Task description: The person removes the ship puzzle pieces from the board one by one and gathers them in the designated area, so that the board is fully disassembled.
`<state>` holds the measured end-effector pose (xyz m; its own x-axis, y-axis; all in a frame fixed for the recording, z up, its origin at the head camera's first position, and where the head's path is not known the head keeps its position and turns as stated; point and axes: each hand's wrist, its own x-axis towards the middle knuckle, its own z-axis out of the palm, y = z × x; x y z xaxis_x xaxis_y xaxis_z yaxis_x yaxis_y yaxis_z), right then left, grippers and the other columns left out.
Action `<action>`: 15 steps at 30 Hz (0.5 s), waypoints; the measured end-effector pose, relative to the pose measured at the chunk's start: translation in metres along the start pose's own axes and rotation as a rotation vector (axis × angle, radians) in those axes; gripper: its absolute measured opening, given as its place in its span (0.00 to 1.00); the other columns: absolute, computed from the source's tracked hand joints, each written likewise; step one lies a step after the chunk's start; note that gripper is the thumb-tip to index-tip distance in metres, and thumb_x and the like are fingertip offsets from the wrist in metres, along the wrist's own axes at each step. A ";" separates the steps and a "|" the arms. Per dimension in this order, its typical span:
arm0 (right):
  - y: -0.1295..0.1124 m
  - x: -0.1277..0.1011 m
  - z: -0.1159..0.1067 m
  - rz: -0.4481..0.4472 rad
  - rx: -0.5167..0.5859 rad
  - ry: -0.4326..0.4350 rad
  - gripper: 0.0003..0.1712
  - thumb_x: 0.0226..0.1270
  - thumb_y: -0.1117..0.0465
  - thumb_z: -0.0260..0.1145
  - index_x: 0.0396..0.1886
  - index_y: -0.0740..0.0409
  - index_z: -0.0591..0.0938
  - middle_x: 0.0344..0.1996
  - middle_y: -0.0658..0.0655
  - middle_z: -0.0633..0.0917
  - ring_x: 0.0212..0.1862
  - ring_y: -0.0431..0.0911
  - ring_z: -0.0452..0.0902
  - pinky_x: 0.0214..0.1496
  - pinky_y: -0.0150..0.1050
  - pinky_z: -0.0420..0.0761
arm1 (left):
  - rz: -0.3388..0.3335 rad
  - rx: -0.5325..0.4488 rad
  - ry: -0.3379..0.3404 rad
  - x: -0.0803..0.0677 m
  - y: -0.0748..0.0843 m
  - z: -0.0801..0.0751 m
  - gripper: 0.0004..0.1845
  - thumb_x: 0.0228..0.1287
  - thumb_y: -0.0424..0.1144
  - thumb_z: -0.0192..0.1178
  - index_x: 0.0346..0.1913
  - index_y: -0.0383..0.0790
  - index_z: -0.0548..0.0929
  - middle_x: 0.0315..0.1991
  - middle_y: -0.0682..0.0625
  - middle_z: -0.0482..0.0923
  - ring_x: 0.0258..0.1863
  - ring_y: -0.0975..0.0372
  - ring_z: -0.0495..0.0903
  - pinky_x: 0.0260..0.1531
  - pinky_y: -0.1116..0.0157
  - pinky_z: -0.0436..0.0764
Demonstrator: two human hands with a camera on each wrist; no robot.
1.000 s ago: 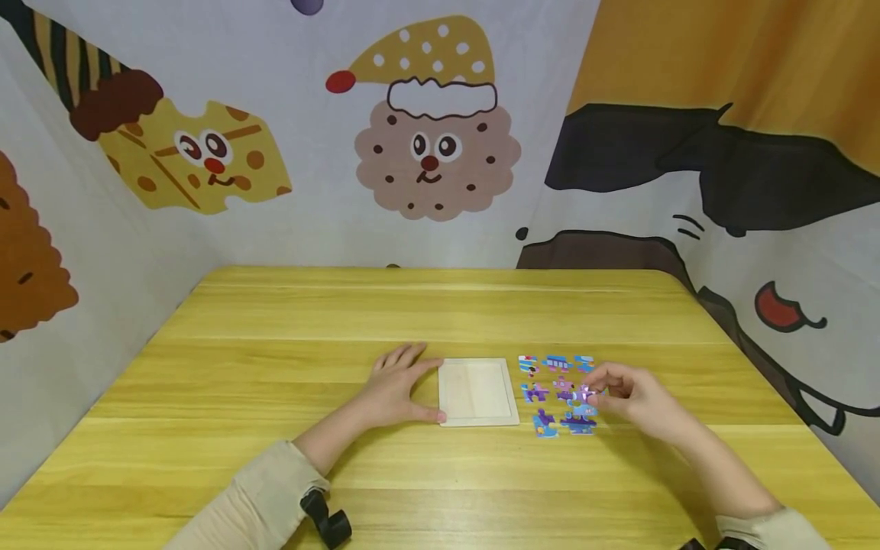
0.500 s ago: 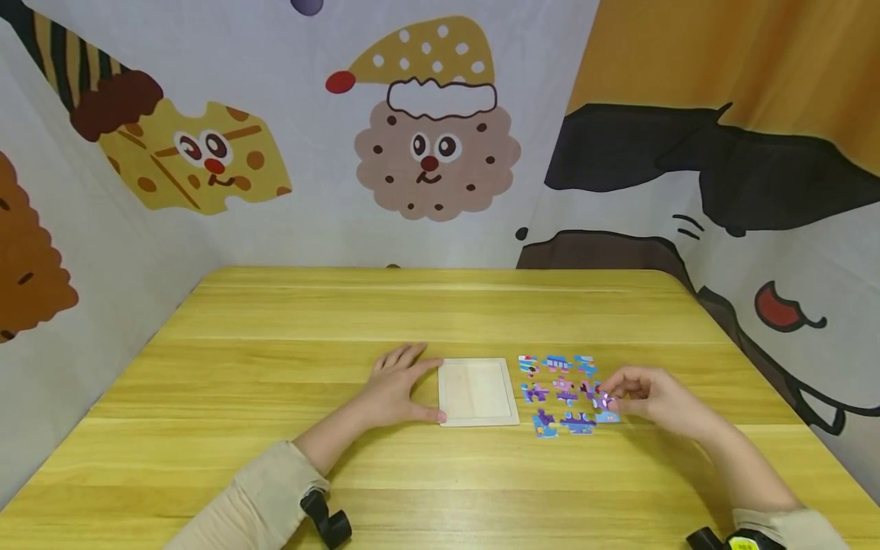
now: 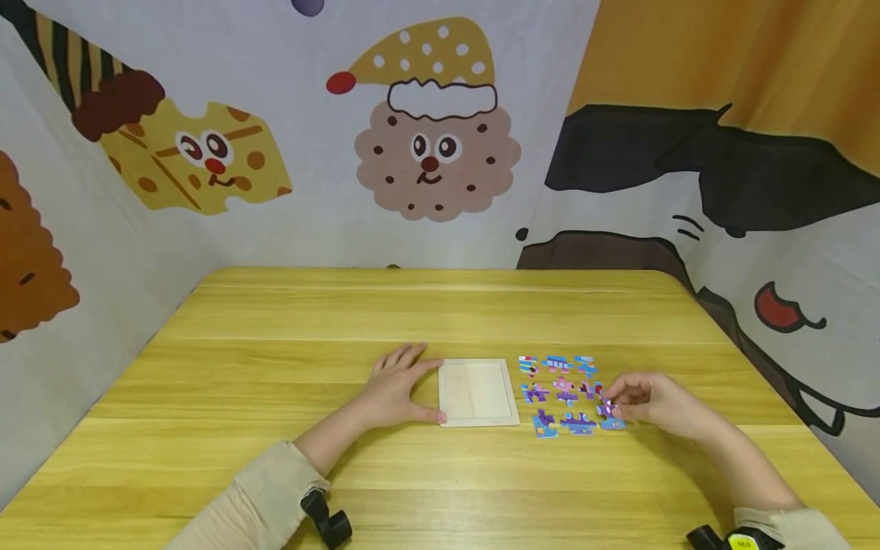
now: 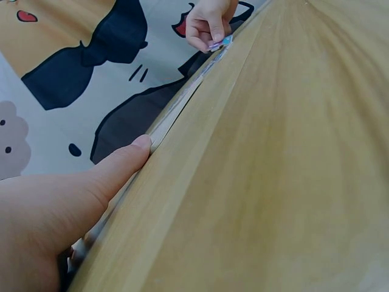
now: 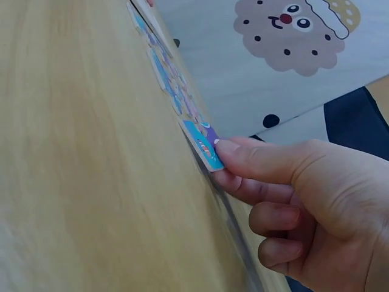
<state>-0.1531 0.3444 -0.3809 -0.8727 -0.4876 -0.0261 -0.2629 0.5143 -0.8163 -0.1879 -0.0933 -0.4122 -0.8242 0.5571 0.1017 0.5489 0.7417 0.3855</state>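
In the head view, my left hand (image 3: 395,389) is spread beside a pale square puzzle tray (image 3: 477,392). Its straight thumb and forefinger touch the tray's left side near the two corners; the left wrist view shows the thumb (image 4: 124,164) against the edge. My right hand (image 3: 653,401) pinches a blue and purple jigsaw piece (image 3: 610,418) between thumb and fingers, at the lower right of the other pieces. In the right wrist view this jigsaw piece (image 5: 200,143) is slightly tilted, with the remaining fingers curled below the thumb.
Several jigsaw pieces (image 3: 565,391) lie in loose rows right of the tray, with small gaps between them. The wooden table (image 3: 330,305) extends around them. A cartoon-printed cloth (image 3: 275,229) hangs behind it.
My right hand has moved right with the pinched piece, away from the pieces it overlapped, then slightly down toward the lower row's right end. My left hand and the tray have stayed still.
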 end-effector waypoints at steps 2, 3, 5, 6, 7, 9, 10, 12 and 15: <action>0.001 0.000 0.000 0.023 -0.013 -0.001 0.09 0.64 0.68 0.65 0.43 0.66 0.81 0.33 0.58 0.83 0.33 0.42 0.78 0.31 0.36 0.79 | 0.003 -0.002 0.001 0.000 0.000 0.000 0.51 0.46 0.72 0.62 0.72 0.52 0.64 0.75 0.41 0.47 0.72 0.45 0.45 0.65 0.42 0.44; 0.001 0.000 0.001 0.034 -0.021 -0.002 0.09 0.64 0.68 0.65 0.43 0.66 0.81 0.33 0.57 0.83 0.32 0.42 0.77 0.31 0.35 0.79 | 0.004 -0.003 0.001 0.000 0.000 0.000 0.51 0.46 0.72 0.62 0.72 0.52 0.64 0.75 0.41 0.47 0.72 0.45 0.45 0.65 0.42 0.44; 0.000 0.000 0.001 0.043 -0.040 0.000 0.09 0.64 0.68 0.65 0.43 0.65 0.81 0.33 0.57 0.82 0.31 0.41 0.76 0.30 0.35 0.78 | 0.005 -0.002 0.001 0.000 0.000 0.000 0.51 0.46 0.72 0.62 0.72 0.52 0.64 0.75 0.41 0.47 0.72 0.45 0.45 0.65 0.42 0.44; -0.001 0.000 0.002 0.043 -0.052 0.000 0.08 0.64 0.68 0.65 0.43 0.64 0.82 0.33 0.56 0.82 0.31 0.41 0.76 0.30 0.35 0.78 | 0.005 -0.001 0.001 0.000 0.000 0.000 0.51 0.46 0.72 0.62 0.72 0.52 0.64 0.75 0.41 0.47 0.72 0.45 0.45 0.65 0.42 0.44; -0.002 0.000 0.002 0.036 -0.067 -0.005 0.08 0.64 0.68 0.65 0.43 0.64 0.82 0.34 0.56 0.82 0.31 0.41 0.75 0.30 0.35 0.78 | 0.006 0.000 0.001 0.000 0.000 0.000 0.51 0.46 0.72 0.62 0.72 0.52 0.64 0.75 0.41 0.47 0.72 0.45 0.45 0.65 0.42 0.44; -0.004 0.000 0.002 0.033 -0.098 -0.007 0.08 0.63 0.68 0.65 0.42 0.62 0.82 0.33 0.54 0.82 0.29 0.40 0.73 0.28 0.34 0.76 | 0.005 0.003 0.000 0.001 0.000 0.000 0.51 0.46 0.73 0.62 0.72 0.52 0.64 0.75 0.41 0.47 0.72 0.45 0.45 0.65 0.42 0.44; -0.004 0.000 0.002 0.032 -0.114 -0.006 0.08 0.63 0.67 0.66 0.42 0.61 0.82 0.31 0.54 0.81 0.28 0.39 0.72 0.26 0.34 0.75 | 0.005 0.004 0.000 0.001 0.000 0.000 0.51 0.46 0.73 0.62 0.72 0.52 0.64 0.75 0.41 0.47 0.72 0.45 0.45 0.65 0.42 0.44; -0.004 0.000 0.002 0.030 -0.138 -0.008 0.07 0.63 0.67 0.66 0.41 0.59 0.83 0.28 0.53 0.80 0.25 0.38 0.69 0.24 0.33 0.72 | 0.004 0.001 0.000 0.001 0.000 0.000 0.51 0.46 0.72 0.62 0.72 0.51 0.64 0.75 0.41 0.47 0.72 0.44 0.45 0.65 0.42 0.44; -0.001 -0.001 0.001 0.029 -0.150 -0.008 0.08 0.63 0.66 0.67 0.41 0.59 0.83 0.23 0.52 0.76 0.22 0.37 0.64 0.20 0.33 0.68 | 0.005 -0.006 -0.002 0.001 0.000 0.000 0.51 0.46 0.72 0.63 0.72 0.51 0.64 0.75 0.41 0.47 0.72 0.44 0.45 0.65 0.41 0.44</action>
<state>-0.1517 0.3432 -0.3804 -0.8775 -0.4766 -0.0538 -0.2969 0.6278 -0.7195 -0.1885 -0.0931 -0.4121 -0.8213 0.5613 0.1021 0.5521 0.7368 0.3904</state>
